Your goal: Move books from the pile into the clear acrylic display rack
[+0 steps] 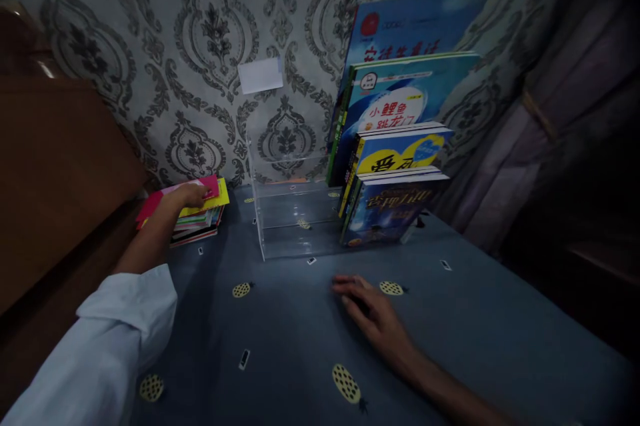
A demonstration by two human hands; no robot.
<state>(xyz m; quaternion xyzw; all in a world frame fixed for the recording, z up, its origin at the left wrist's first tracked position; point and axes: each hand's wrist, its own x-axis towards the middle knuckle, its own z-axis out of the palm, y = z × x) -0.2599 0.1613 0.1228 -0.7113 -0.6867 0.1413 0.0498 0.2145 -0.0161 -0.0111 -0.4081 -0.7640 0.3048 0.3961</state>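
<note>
Books [395,139] are standing in stepped rows along the right end of a clear rack [261,239], which is sitting on a blue counter [295,333] near the wall. A tall blue book [420,16] is rising at the back, a teal book [445,79] is leaning before it, then a blue-and-yellow book [385,154] is showing, and a dark blue book [387,209] is facing outward in front. At the rack's upper left, a white label [261,75] is showing against the patterned wallpaper [215,26].

Left of the rack and apart from it, a stack [197,223] is lying flat on the counter, with a pink book [212,184] and a yellow book [223,193] showing on top. The left hand [189,196] is touching the pink book near its right end; whether its fingers are gripping or merely resting cannot be told. A pale blue sleeve [125,306] is covering that forearm.

The right hand [367,303] is holding nothing: its fingers are loosely bent, pointing leftward, just in front of the rack. Printed yellow pineapples [346,383] are dotting the counter.
</note>
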